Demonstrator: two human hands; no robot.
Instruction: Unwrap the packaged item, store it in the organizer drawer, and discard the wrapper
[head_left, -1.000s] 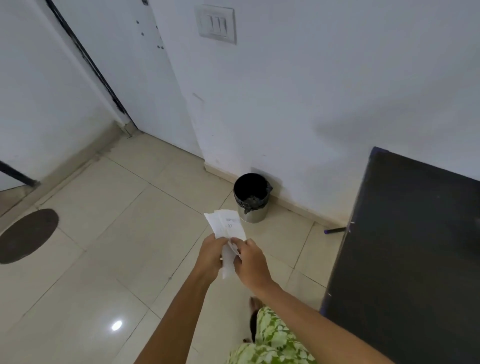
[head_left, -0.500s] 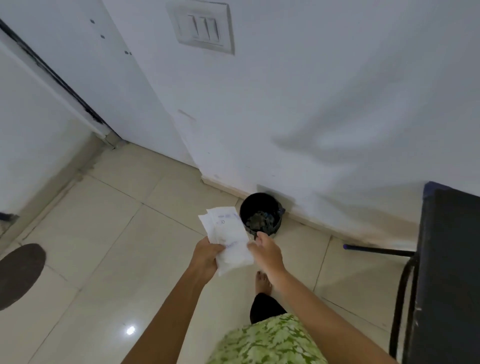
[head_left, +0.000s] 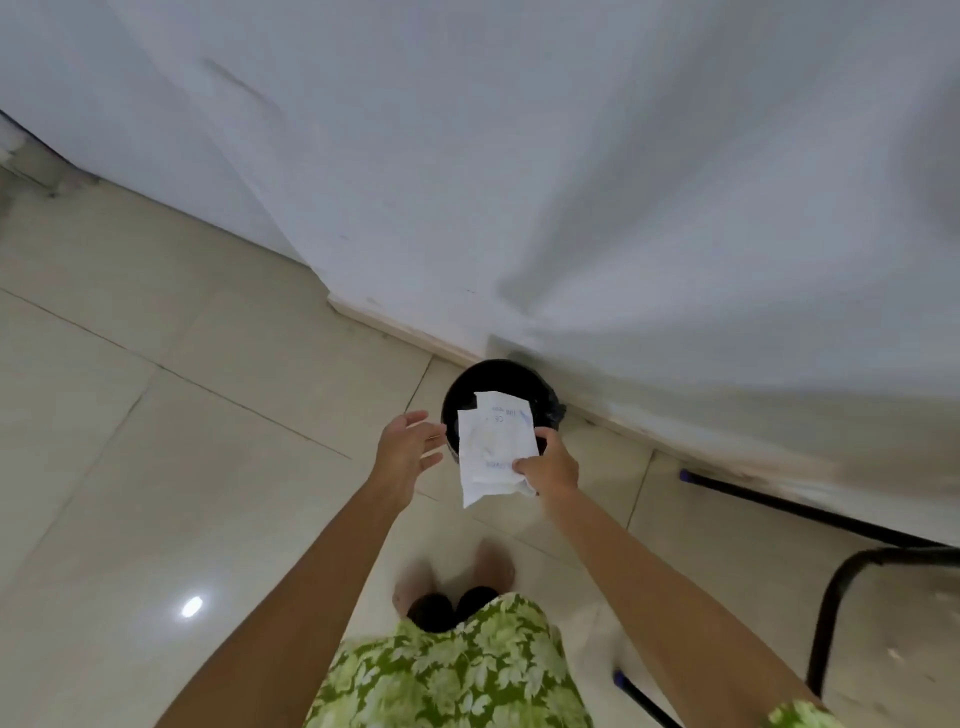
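A white paper wrapper (head_left: 491, 447) with faint blue print hangs over the mouth of a small round black bin (head_left: 462, 387) on the floor by the wall. My right hand (head_left: 550, 465) pinches the wrapper at its lower right edge. To the left of the wrapper my left hand (head_left: 408, 449) is off it, fingers spread and empty. The wrapper covers most of the bin's opening, so the bin's contents are hidden. The organizer drawer and the unwrapped item are not in view.
A white wall with a pale skirting board (head_left: 415, 335) runs diagonally behind the bin. Black metal furniture legs (head_left: 831, 587) stand at the right. Beige floor tiles (head_left: 156, 467) spread to the left. My feet (head_left: 457, 582) are just short of the bin.
I have stepped closer to the bin and the view has tilted down. My left hand has let go of the wrapper; my right hand has carried it over the bin's mouth.
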